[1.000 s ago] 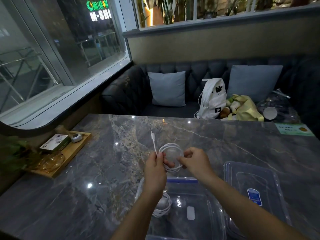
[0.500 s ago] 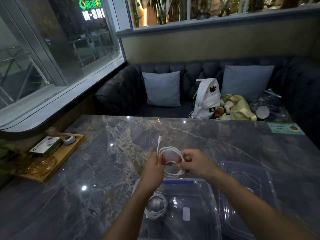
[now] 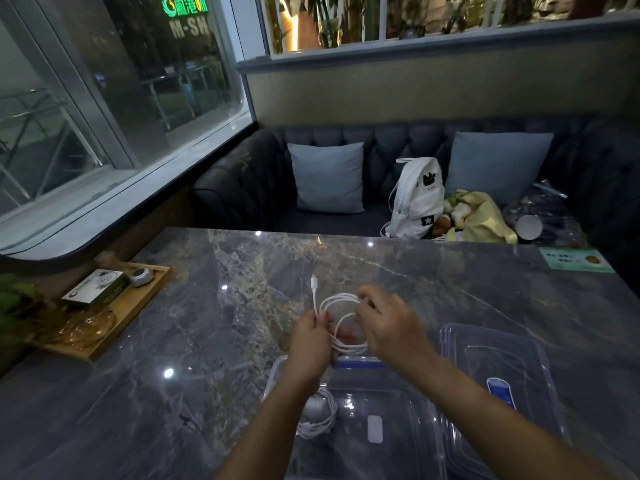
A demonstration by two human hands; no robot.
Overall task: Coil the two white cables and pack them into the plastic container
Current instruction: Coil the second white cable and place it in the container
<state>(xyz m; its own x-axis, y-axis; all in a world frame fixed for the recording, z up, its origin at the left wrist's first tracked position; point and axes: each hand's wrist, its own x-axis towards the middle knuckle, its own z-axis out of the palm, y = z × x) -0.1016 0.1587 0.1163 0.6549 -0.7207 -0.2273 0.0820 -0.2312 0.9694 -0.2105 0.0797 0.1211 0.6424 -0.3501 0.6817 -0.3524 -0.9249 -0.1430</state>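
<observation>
Two white cables: one coiled cable (image 3: 311, 432) lies at the left side of the plastic container (image 3: 415, 445), while the left hand (image 3: 308, 336) pinches and the right hand (image 3: 388, 327) curls round the second cable (image 3: 346, 348), looped just above, likely to stop it unwinding.

Person, seen from a head-worn camera. Left hand (image 3: 308, 339): bare. Right hand (image 3: 391, 330): bare. Forearms: two, bare along their whole visible length to the lower edge.
</observation>
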